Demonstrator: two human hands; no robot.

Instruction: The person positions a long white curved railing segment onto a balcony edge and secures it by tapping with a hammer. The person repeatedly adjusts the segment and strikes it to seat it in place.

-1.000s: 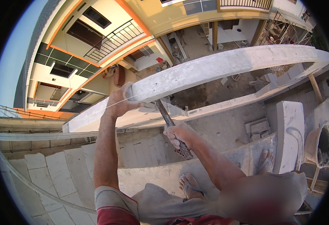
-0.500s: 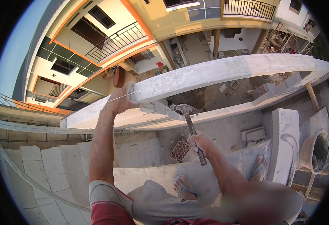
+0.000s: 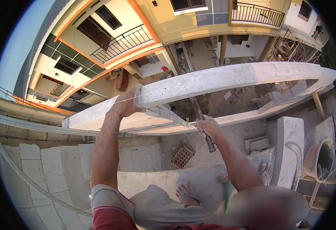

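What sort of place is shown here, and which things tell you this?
Most likely a building site: scaffolding stands at the upper right, pale blocks show in rows at the lower left, and the right hand holds a hammer, its head hidden.

A long pale beam [image 3: 221,78] bars the far side, but right of the hammer [image 3: 198,109] a gap lies open between beam and lower ledge [image 3: 233,117], while a white block [image 3: 288,149] and a bucket [image 3: 312,158] obstruct the right.
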